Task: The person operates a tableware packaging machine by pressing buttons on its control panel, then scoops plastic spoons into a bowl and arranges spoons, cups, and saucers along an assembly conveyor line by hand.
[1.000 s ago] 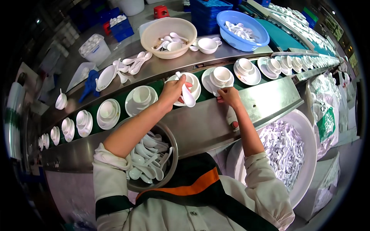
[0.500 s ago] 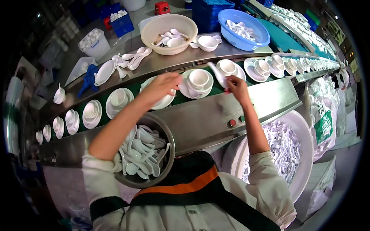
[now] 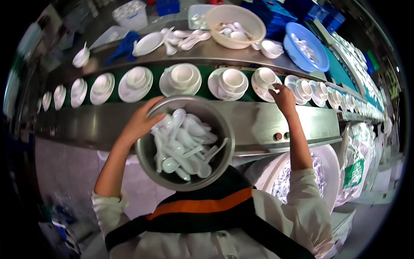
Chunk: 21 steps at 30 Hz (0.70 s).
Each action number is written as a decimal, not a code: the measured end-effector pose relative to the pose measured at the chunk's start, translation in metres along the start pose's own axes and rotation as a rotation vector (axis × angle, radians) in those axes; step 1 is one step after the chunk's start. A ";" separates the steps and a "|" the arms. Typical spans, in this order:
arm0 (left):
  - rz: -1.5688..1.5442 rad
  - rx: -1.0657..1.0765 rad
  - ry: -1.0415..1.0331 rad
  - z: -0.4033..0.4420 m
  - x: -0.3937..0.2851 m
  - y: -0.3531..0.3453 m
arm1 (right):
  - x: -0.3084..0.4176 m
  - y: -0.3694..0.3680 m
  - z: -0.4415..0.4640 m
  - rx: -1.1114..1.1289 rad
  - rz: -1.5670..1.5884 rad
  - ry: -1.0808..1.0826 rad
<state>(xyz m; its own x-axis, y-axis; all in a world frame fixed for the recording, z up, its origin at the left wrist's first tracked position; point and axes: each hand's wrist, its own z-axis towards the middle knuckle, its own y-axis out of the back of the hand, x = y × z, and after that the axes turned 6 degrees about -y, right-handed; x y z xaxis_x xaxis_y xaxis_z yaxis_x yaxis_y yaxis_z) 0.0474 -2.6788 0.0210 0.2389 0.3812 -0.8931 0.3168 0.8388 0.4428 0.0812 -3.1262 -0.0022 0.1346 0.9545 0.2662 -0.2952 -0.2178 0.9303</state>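
Observation:
A steel bowl (image 3: 229, 149) full of white soup spoons (image 3: 185, 142) sits in front of my body. My left hand (image 3: 144, 118) grips its left rim, thumb over the inside. My right hand (image 3: 284, 98) is closed in a pinch at the right edge of a saucer (image 3: 261, 92) that bears a white cup (image 3: 266, 77); what the fingers hold, if anything, cannot be made out. Just left of that set, another cup (image 3: 233, 79) stands on its plate with a spoon beside it.
Stacked cup-and-plate sets line the green conveyor belt (image 3: 156, 93) both ways. Behind it are a cream basin (image 3: 256, 21), a blue basin (image 3: 320, 64), and loose spoons (image 3: 194, 39). A large white tub (image 3: 334, 166) with wrapped pieces stands at lower right, near red and dark buttons (image 3: 278, 136).
My left hand has come down from above the belt onto the bowl's rim, and the bowl has shifted right. The spoon in my right hand is no longer seen there. The view has turned.

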 end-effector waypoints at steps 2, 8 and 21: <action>0.013 0.022 -0.049 0.002 -0.004 -0.020 | 0.057 0.029 -0.024 0.192 0.467 0.113; 0.137 -0.035 -0.083 0.007 -0.022 -0.092 | 0.113 0.020 -0.100 0.387 -0.076 0.628; 0.528 0.404 -0.679 0.038 -0.053 -0.174 | -0.006 0.092 -0.032 0.498 0.715 -0.009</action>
<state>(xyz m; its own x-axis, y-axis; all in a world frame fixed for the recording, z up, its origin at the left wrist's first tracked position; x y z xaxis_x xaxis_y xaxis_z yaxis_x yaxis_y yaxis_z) 0.0143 -2.8599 -0.0054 0.8843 0.2583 -0.3889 0.2787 0.3761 0.8837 0.0229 -3.1450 0.0734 0.0835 0.5532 0.8288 0.1361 -0.8303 0.5405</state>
